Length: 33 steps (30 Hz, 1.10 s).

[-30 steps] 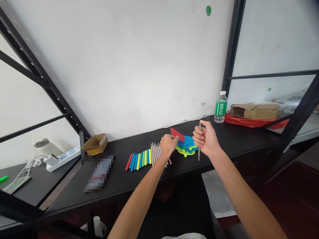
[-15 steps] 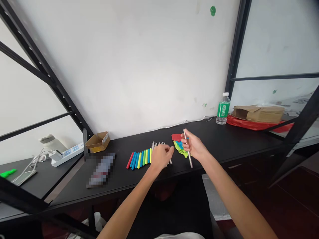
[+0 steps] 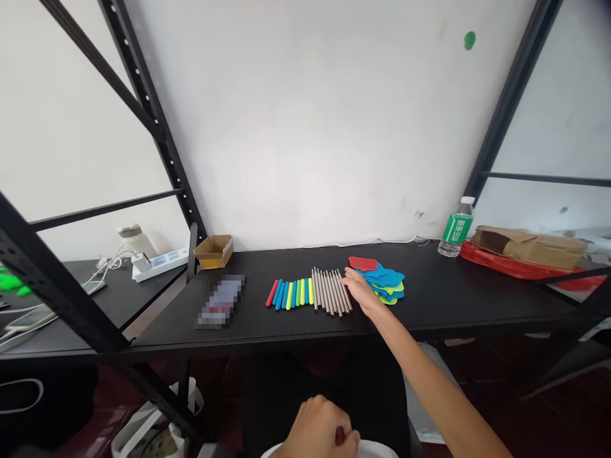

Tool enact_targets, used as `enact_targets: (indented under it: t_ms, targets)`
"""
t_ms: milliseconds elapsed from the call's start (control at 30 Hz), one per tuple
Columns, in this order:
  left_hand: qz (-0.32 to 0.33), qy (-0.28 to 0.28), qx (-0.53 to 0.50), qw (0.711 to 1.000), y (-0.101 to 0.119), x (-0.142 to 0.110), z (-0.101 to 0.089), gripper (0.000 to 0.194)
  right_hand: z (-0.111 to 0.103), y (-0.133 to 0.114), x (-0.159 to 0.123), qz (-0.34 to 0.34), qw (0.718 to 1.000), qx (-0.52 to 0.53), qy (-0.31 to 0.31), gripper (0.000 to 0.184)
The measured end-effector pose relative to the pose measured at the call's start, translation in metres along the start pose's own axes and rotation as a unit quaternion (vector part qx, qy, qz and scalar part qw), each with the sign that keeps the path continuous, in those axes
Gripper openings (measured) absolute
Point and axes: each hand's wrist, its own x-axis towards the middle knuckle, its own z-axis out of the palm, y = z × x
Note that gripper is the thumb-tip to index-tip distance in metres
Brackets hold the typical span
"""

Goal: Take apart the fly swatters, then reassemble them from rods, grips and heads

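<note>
My right hand (image 3: 360, 289) is at the right end of a row of thin metal tubes (image 3: 329, 291), its fingers closed at the upper part of the last tube. The tubes lie side by side, narrow tips toward the wall. Left of them is a row of coloured plastic handles (image 3: 293, 294) in red, blue, green and yellow. Just beyond my right hand lies a pile of perforated plastic pieces, like fly swatter heads, with blue (image 3: 389, 278) and yellow-green ones and a red one (image 3: 363, 263) on top. My left hand (image 3: 319, 427) is curled over my lap, with nothing visible in it.
A small open cardboard box (image 3: 214, 253) and a blurred flat packet (image 3: 222, 302) are on the left of the black table (image 3: 267, 327). A water bottle (image 3: 457, 229) stands at the right, beside a cardboard carton (image 3: 529, 247) on red plastic. Black rack posts frame both sides.
My left hand has drawn back from the tubes to my lap. The right hand has lowered its metal tube to the row's right end. The view has shifted, showing the whole row.
</note>
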Motion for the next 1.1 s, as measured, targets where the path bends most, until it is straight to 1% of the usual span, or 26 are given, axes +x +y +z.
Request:
enact_targets:
  t_ms: [67,133,200,267,333,433,533,600,667,767,833,933,1100]
  targets:
    - [-0.003,-0.032,0.008,0.999,-0.007,0.005,0.022,0.016,0.001,0.002,-0.004,-0.015,1.0,-0.007,-0.001,0.069]
    - [-0.009,-0.062,0.01,0.998,-0.014,0.008,0.045,0.018,-0.001,0.005,-0.011,-0.027,1.0,0.002,-0.003,0.067]
    - [-0.013,-0.051,0.011,0.999,-0.019,0.009,0.063,0.028,-0.003,0.01,-0.019,-0.038,0.999,0.008,-0.006,0.065]
    - [0.007,-0.05,0.013,0.999,-0.023,0.01,0.072,0.028,-0.005,0.015,-0.026,-0.057,0.998,0.004,-0.007,0.062]
    - [0.027,-0.065,0.017,0.997,-0.023,0.011,0.069,0.019,-0.005,0.02,-0.033,-0.09,0.996,-0.019,-0.001,0.058]
    - [0.043,-0.07,0.025,0.996,-0.019,0.011,0.053,0.006,-0.002,0.024,-0.041,-0.148,0.984,-0.097,0.021,0.054]
    - [0.07,-0.033,0.033,0.996,-0.015,0.008,0.04,0.007,0.002,0.021,-0.05,-0.198,0.962,-0.186,0.038,0.051]
    - [0.09,-0.007,0.035,0.995,-0.014,0.005,0.034,0.009,0.004,0.018,-0.056,-0.221,0.947,-0.233,0.029,0.05]
    - [0.103,0.012,0.038,0.994,-0.013,0.003,0.03,0.012,0.005,0.015,-0.061,-0.234,0.935,-0.268,-0.004,0.057]
    - [0.118,0.023,0.044,0.992,-0.012,0.003,0.024,0.014,0.003,0.014,-0.064,-0.243,0.916,-0.311,-0.066,0.073]
    - [0.125,0.024,0.045,0.991,-0.012,0.004,0.023,0.014,0.001,0.014,-0.063,-0.248,0.906,-0.332,-0.087,0.073]
    - [0.133,0.025,0.041,0.99,-0.015,0.004,0.023,0.012,-0.003,0.014,-0.059,-0.25,0.903,-0.338,-0.092,0.069]
    - [0.126,0.023,0.034,0.991,-0.019,0.004,0.02,0.012,-0.007,0.015,-0.052,-0.249,0.911,-0.32,-0.08,0.069]
